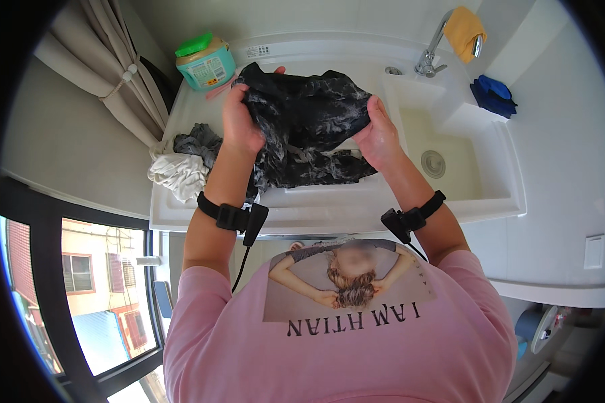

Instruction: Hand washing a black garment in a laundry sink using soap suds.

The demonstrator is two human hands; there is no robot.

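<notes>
A dark garment with a pale marbled pattern [309, 111] is stretched between my two hands above the white laundry sink counter. My left hand [240, 121] grips its left edge, with fingertips showing behind the cloth. On the other side, my right hand [380, 132] pinches the right edge between thumb and fingers. The lower part of the cloth hangs in folds toward the counter's near side; whether it is all one garment I cannot tell. Beside my left forearm lie a crumpled white cloth [176, 169] and a grey cloth [198, 142].
A teal tub with a green lid [207, 67] stands at the back left. On the right, the sink basin [444, 127] has a round drain. An orange cloth [465, 33] drapes over the faucet [429, 64]. Dark blue cloths [494, 95] rest on the basin's right rim.
</notes>
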